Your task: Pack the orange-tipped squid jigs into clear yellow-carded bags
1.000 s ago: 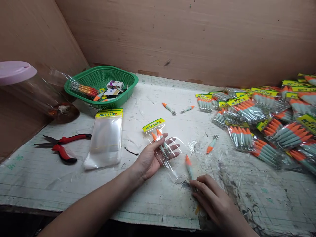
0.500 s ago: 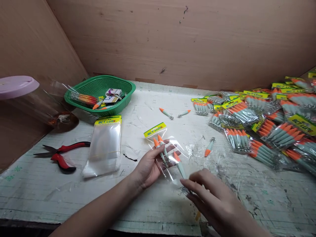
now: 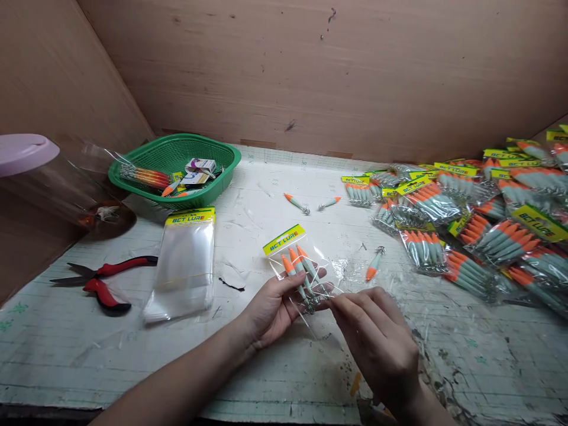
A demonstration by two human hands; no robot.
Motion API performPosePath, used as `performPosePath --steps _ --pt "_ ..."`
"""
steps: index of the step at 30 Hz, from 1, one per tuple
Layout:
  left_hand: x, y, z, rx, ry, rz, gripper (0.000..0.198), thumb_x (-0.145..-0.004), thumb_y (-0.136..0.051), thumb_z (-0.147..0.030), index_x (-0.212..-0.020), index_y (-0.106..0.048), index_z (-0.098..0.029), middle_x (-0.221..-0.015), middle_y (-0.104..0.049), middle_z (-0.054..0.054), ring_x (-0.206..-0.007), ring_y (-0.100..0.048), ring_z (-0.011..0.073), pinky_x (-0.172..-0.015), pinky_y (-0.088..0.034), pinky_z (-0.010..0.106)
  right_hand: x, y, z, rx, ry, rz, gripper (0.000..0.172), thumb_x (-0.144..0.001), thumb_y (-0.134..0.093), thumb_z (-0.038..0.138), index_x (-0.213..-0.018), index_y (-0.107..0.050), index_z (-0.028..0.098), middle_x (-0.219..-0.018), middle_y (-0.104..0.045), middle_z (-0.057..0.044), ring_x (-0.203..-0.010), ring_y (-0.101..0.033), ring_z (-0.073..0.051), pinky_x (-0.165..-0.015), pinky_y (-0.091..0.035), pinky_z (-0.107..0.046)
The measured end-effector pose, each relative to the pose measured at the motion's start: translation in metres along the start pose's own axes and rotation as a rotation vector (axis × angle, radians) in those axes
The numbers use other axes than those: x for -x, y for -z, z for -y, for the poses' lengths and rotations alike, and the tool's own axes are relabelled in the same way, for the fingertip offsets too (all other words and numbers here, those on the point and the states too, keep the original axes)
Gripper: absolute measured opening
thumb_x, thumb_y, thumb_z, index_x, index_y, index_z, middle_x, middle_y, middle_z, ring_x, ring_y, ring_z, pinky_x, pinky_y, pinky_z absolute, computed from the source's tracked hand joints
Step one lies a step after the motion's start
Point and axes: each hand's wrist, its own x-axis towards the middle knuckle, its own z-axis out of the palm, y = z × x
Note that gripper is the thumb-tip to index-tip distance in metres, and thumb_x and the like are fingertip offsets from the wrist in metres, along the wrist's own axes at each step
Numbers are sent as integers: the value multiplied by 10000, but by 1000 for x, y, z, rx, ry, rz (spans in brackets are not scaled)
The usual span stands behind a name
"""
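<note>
My left hand (image 3: pixel 280 302) holds a clear plastic bag (image 3: pixel 284 239) with a yellow header, its thumb pressed on the front and its fingers behind. Three fishing lures (image 3: pixel 304 269), orange at one end and pale green along the body, lie side by side in the bag with their hooks toward me. At the bag's lower right edge, the fingertips of my right hand (image 3: pixel 377 334) pinch close by the hook end of the rightmost lure. Whether they grip the film or the lure, I cannot make out. Loose lures (image 3: pixel 296 203) lie beyond the bag, one (image 3: pixel 375 264) to its right.
A stack of bags (image 3: pixel 184 260) and red-handled snips (image 3: pixel 104 278) lie at the left. Behind them stand a green basket (image 3: pixel 226 177) and a clear jar with a pink lid (image 3: pixel 26 154). Packed lures (image 3: pixel 430 204) are heaped at the right, against a wooden back wall (image 3: pixel 284 77).
The third lure has moved up and left into the bag, beside the other two. My right hand has come in to the bag's lower edge, its fingers closer together.
</note>
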Motion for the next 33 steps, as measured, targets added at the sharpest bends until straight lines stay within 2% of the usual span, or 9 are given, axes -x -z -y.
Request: performPosePath --steps 4,6,10,12,14,17,23,28,33 --pt "2 -2 0 -4 19 -14 368 -821 -580 -105 -1185 -535 -127 -1169 -660 147 -912 -688 245 -758 -586 365 -7 8 4 4 24 19 272 -834 -542 23 -1063 -620 146 -914 -686 -77 -778 -527 -184 -686 -410 -339" --pt "1 -3 -1 22 28 -57 354 -842 -566 -146 -1191 -518 -120 -1191 -647 153 -928 -687 272 -753 -592 376 -8 18 -7 -68 -50 7 261 -829 -560 42 -1047 -623 171 -908 -660 -63 -810 -554 -176 -700 -442 -320" --pt "-1 -5 -6 64 -10 -176 293 -873 -542 -216 -1117 -550 -54 -1194 -637 187 -959 -676 300 -775 -600 371 -3 39 -76 182 -213 -22 168 -866 -524 131 -983 -629 189 -849 -613 -60 -788 -569 -187 -680 -478 -323" --pt "-2 -5 -7 65 -32 -208 299 -866 -553 -192 -1135 -547 -61 -1189 -643 177 -972 -673 289 -782 -603 354 2 42 -121 296 -145 149 259 -882 -421 103 -999 -634 192 -874 -633 -83 -823 -571 -220 -701 -489 -372" --pt "-3 -5 -7 61 -40 -208 337 -860 -559 -170 -1186 -526 -89 -1174 -654 164 -971 -675 286 -778 -607 352 4 38 -159 306 -94 315 352 -864 -364 70 -1057 -628 201 -1035 -647 -105 -923 -571 -250 -765 -500 -432" --pt "-3 -4 -7 62 -34 -189 394 -855 -567 -167 -1238 -493 -110 -1153 -665 165 -967 -676 293 -774 -609 360 2 26 -185 251 -36 425 330 -857 -381 91 -1023 -638 217 -1056 -659 -83 -960 -581 -238 -804 -519 -419" --pt "-4 -3 -9 64 -53 -199 428 -836 -588 -158 -1249 -490 -103 -1143 -668 173 -967 -675 302 -772 -608 360 1 9 -151 213 -34 452 198 -896 -472 242 -1011 -610 158 -827 -624 -92 -748 -603 -202 -639 -527 -330" --pt "-6 -1 -9 69 -65 -229 385 -826 -588 -133 -1202 -528 -71 -1149 -662 188 -966 -677 291 -777 -605 351 7 6 -119 82 -39 474 266 -884 -507 245 -1137 -557 181 -983 -600 -114 -881 -596 -210 -731 -531 -339" --pt "-8 -1 -9 75 -74 -251 300 -838 -576 -149 -1111 -580 -23 -1154 -653 212 -980 -670 291 -790 -604 370 10 7 -117 -133 8 536 316 -907 -430 145 -1200 -533 205 -985 -601 -99 -901 -596 -180 -754 -536 -311"
